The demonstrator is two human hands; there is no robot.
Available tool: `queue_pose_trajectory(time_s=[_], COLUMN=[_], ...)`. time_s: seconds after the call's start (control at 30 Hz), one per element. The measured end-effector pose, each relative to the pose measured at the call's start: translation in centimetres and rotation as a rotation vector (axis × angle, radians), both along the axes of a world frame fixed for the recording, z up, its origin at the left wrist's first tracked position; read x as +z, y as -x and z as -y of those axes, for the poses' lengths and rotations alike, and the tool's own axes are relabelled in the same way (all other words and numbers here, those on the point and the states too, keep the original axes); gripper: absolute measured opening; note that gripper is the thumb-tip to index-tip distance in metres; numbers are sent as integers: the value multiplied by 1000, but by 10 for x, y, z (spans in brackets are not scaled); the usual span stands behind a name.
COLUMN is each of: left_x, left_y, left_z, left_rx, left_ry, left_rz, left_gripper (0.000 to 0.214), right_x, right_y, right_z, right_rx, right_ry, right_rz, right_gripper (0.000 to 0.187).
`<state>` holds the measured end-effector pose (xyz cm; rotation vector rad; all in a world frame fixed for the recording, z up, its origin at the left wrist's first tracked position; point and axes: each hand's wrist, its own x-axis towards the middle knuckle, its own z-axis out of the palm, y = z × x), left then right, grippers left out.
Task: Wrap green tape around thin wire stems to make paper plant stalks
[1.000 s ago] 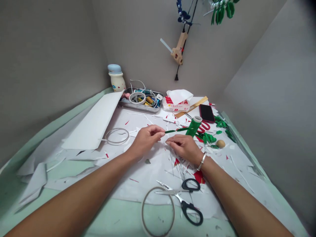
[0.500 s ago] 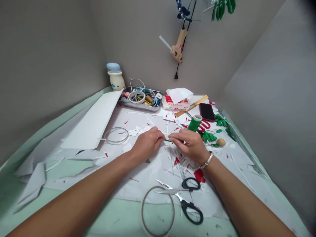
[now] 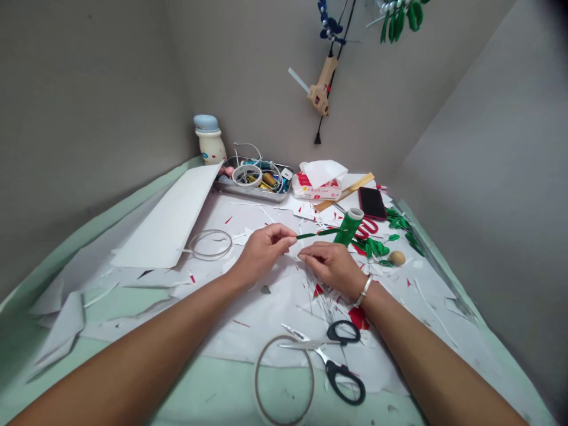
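Observation:
My left hand (image 3: 270,245) pinches one end of a thin dark green strip (image 3: 306,235), which points right toward a spool of green thread (image 3: 349,228). Just below the strip, my right hand (image 3: 331,263) has its thumb and fingers pressed together. Whatever it may hold is too small to make out. Beneath it lie thin wires (image 3: 326,305) and red scraps (image 3: 358,318). Green leaf-shaped pieces (image 3: 376,247) and a tan ball (image 3: 396,257) rest to the right of the spool.
Black-handled scissors (image 3: 339,355) lie open across a tape ring (image 3: 256,384) at the front. Toward the back are a metal tray (image 3: 266,192) of supplies, a tissue pack (image 3: 317,188), a phone (image 3: 373,203) and a jar (image 3: 210,145). A glue gun (image 3: 322,89) hangs on the wall.
The green strip, earlier stretched between both hands, now extends from my left hand above my right. My right hand has shifted slightly down and left, off the strip.

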<state>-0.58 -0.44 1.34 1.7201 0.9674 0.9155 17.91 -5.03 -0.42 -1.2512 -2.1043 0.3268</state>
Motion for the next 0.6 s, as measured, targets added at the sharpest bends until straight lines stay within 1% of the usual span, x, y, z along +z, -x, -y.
queue_pose_trajectory(time_s=[0.1,0.17,0.23,0.3,0.4,0.5,0.6], left_x=[-4,-7,-10,-12,-15,-15,-13], left_y=[1,1,2,1,0,-2,-3], left_z=[-3,-5,-6,-6,-2,1,1], left_rx=[86,128,134,97,-21,-168,-240], left_ry=[-78,-191,-314,-405,-481,-510,-466], left_rz=[-88,-198,-311,-404,-493,-477,-387], left_gripper=[20,16,15,15,17,18,17], right_x=[1,2,3,4,6,7,6], right_y=[7,7,5,1,-5,-8,-12], right_z=[6,8,8,7,3,-1,-5], right_rx=[43,40,23,0,-35,-55,-95], right_ry=[-46,-107,-185,-242,-261,-223,-123], right_rz=[173,247,259,221,121,-13,-190], right_gripper=[16,16,17,18,18,17,15])
